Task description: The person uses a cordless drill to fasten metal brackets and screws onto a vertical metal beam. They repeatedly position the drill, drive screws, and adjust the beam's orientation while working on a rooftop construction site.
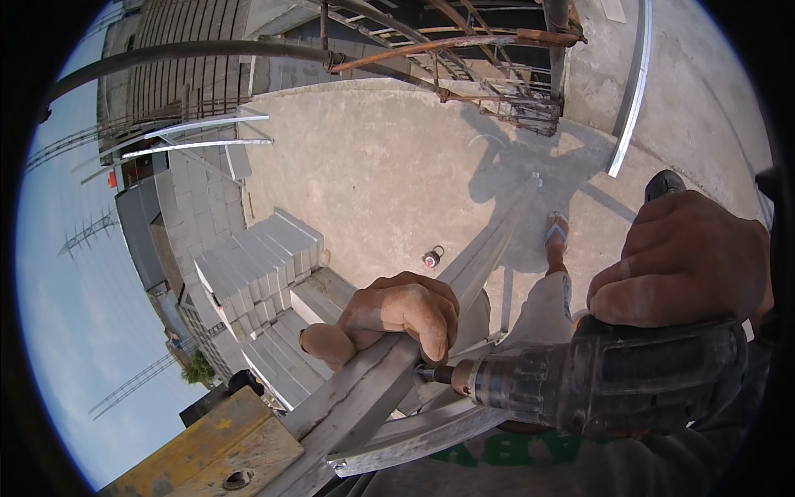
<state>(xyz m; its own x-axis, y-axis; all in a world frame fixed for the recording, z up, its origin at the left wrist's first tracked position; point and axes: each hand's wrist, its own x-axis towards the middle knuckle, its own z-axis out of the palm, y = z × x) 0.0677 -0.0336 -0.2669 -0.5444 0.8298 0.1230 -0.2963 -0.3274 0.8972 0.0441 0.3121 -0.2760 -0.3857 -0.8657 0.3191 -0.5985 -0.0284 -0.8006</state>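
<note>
A long grey metal profile runs slantwise from the lower left up toward the ground. My left hand is closed over it, with the thumb on the near side and the fingers curled over the top. A black power drill lies level at the right, its chuck pointing left. My right hand is wrapped round its grip. The drill's bit meets the profile's side just under my left fingertips; whether a screw sits there is too small to tell. A second metal strip crosses below the drill.
Grey blocks stand stacked at the left. A yellow beam occupies the lower left. Rusty scaffolding rises at the top. Another metal profile lies upper right. A small round red-and-black object and a sandalled foot are on the concrete.
</note>
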